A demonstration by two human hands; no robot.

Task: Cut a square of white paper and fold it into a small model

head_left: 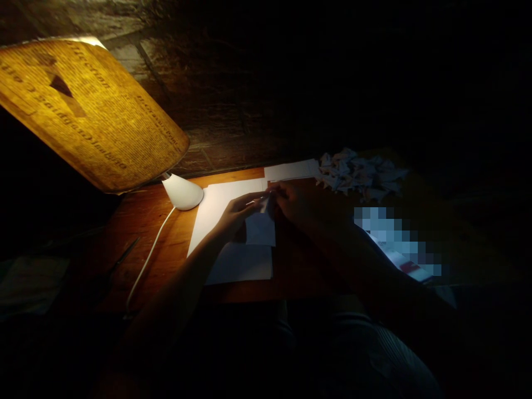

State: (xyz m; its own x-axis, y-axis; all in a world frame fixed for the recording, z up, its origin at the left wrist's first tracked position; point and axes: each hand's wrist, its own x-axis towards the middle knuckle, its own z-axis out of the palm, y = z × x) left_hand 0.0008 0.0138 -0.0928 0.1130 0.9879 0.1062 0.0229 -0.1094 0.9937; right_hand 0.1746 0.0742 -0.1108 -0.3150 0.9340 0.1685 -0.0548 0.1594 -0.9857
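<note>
Over the sheets of white paper, my left hand and my right hand meet at a small piece of folded paper. The fingers of my left hand pinch it from the left. From the right, the fingers of my right hand close on its upper edge, though shadow hides part of them. The sheets lie loosely stacked on the wooden table. Beyond my right hand sits a heap of small, pointed folded paper shapes.
A lit lamp with a printed shade leans in from the left on a white base, its cord trailing forward. More paper lies by the brick wall. A bright-screened device is at right, a dark thin tool at left.
</note>
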